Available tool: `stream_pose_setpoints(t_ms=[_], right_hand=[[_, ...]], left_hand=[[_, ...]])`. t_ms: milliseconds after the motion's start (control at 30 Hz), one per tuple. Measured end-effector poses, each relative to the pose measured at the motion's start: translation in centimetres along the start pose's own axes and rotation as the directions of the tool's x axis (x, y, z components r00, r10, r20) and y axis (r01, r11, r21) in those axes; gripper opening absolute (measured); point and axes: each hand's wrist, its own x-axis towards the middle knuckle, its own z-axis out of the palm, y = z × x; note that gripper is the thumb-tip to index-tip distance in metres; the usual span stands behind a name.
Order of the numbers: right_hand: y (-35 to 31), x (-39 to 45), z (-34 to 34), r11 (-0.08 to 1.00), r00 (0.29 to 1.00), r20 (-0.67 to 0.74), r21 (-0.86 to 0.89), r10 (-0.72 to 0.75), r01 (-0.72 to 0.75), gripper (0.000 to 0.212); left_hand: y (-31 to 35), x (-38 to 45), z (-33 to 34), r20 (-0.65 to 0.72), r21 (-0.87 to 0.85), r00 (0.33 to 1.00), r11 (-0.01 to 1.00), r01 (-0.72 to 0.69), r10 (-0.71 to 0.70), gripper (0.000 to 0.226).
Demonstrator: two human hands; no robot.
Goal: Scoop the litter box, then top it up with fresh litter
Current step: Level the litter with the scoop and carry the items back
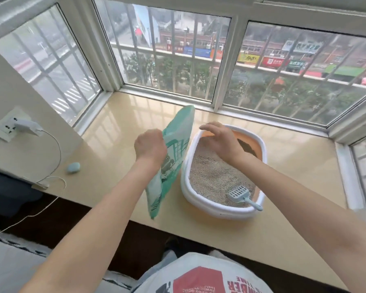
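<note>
With the left hand (150, 148) gripping the bag (169, 161) just left of the box (262, 144) on the bench (118, 132) and the right hand (220, 140) hovering loosely open over the litter (211, 174), steady the bag's far end before tipping.

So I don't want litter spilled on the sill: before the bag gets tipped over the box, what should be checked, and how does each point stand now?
1. Left hand grips the litter bag: ok, fingers curled round its edge.
2. Bag mouth over the litter box: not ok, the bag hangs beside the box, left of its rim.
3. Bag open at the top: cannot tell.
4. Right hand out of the pour path: not ok, it hovers open over the far end of the box.
5. Scoop out of the box: not ok, it lies on the litter at the near end, handle over the rim.
6. Box flat on the sill: ok.
</note>
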Motion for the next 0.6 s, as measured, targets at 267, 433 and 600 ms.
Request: stream_pose_setpoints(t_ms=[267, 433, 600], right_hand=[[9.0, -6.9, 0.2, 0.875, 0.858, 0.172, -0.089, 0.484, -0.476, 0.025], [13.0, -10.1, 2.5, 0.778, 0.733, 0.281, -0.094, 0.62, -0.622, 0.025], [15.3, -11.6, 4.2, 0.727, 0.622, 0.38, -0.305, 0.685, -0.615, 0.017]], left_hand=[[4.5, -0.9, 3.0, 0.112, -0.078, 0.994, 0.997, 0.023, -0.014, 0.019], [7.4, -1.7, 3.4, 0.123, -0.07, 0.992, 0.997, 0.04, -0.031, 0.02], [9.9, -2.7, 3.9, -0.112, 0.117, 0.982, 0.984, -0.136, 0.149, 0.062]])
